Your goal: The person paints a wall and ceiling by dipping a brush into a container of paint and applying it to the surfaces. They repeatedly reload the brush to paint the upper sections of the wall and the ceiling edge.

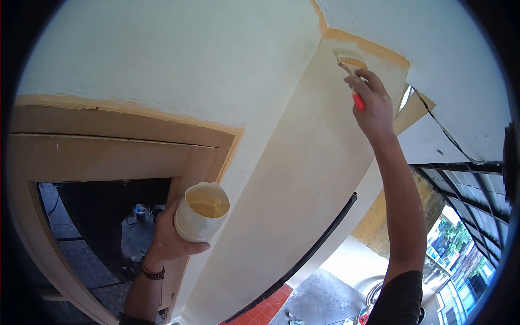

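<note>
My right hand [371, 100], raised high, grips a paintbrush [352, 60] with a red-ended handle. The bristles touch the narrow wall [292, 179] a little below a band of orange-tan paint [368, 46] along the ceiling edge. Lower down, my left hand [172, 235] is wrapped round a pale paint container [199, 230] with an uneven rim, tilted towards me. Yellowish paint [208, 205] shows inside it. A dark beaded bracelet circles my left wrist.
At the left is a brown wooden frame [97, 154] around a dark glass pane with reflections. A black strip [309, 252] runs down the wall's edge. A cable [447, 132] hangs from the ceiling at the right. Red tiles [268, 309] and grey floor [325, 295] lie below.
</note>
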A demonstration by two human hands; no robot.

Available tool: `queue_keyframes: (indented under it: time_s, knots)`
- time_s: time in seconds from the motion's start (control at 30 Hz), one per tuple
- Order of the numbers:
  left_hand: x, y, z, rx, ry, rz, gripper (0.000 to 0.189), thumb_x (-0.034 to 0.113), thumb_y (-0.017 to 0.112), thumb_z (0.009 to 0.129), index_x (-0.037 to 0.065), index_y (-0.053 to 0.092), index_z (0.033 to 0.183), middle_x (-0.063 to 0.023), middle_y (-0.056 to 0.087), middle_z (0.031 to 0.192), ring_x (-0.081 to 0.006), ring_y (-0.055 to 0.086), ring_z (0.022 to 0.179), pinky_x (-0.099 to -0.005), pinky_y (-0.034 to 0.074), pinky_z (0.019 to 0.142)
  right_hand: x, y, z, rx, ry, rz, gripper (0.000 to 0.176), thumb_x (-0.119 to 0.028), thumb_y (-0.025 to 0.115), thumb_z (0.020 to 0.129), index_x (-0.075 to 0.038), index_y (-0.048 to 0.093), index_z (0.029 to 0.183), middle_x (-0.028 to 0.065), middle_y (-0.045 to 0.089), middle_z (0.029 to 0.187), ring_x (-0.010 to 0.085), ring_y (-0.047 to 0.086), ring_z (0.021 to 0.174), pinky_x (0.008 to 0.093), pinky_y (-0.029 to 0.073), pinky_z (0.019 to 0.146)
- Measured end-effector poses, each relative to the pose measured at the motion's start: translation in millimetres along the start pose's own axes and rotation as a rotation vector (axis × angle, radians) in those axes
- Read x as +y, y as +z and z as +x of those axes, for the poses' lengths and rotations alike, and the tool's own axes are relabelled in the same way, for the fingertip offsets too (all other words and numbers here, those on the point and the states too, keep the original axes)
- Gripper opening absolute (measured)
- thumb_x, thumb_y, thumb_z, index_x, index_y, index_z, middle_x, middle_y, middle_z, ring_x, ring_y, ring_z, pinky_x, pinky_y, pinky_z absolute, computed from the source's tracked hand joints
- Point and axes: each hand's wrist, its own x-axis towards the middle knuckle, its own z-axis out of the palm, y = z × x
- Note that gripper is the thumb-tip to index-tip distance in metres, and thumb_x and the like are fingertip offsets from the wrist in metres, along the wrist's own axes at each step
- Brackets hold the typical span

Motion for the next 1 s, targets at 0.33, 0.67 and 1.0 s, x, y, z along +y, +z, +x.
queue_keyframes:
  time_s: [0.33,0.67,1.0]
  knots:
    - [-14,-14,5,0.013,0.008,0.083,0.077,0.017,0.086,0.049,0.001,0.054,0.117,-0.0114,0.064,0.105,-0.0190,0.062,0.099,-0.0334,0.048,0.087,14,70,33,0.079,0.026,-0.272,0.028,-0.008,0.059,0.083,-0.019,0.063,0.108,0.0059,0.056,0.115,0.0262,0.057,0.105,0.0408,0.054,0.079]
    - [-8,-7,29,-0.026,0.067,0.031,0.076,0.016,0.085,0.048,0.001,0.055,0.116,-0.0105,0.065,0.104,-0.0195,0.063,0.094,-0.0345,0.050,0.086,-4,89,47,0.073,-0.085,-0.425,0.018,-0.003,0.060,0.074,-0.007,0.065,0.090,0.0133,0.056,0.100,0.0322,0.055,0.097,0.0388,0.052,0.083]
    - [-15,-12,29,-0.047,0.027,0.042,0.080,0.020,0.087,0.046,0.001,0.055,0.117,-0.0112,0.066,0.104,-0.0207,0.065,0.094,-0.0347,0.051,0.086,4,112,79,-0.043,0.007,-0.494,0.020,-0.002,0.059,0.078,-0.008,0.064,0.097,0.0090,0.054,0.105,0.0295,0.056,0.103,0.0378,0.054,0.082]
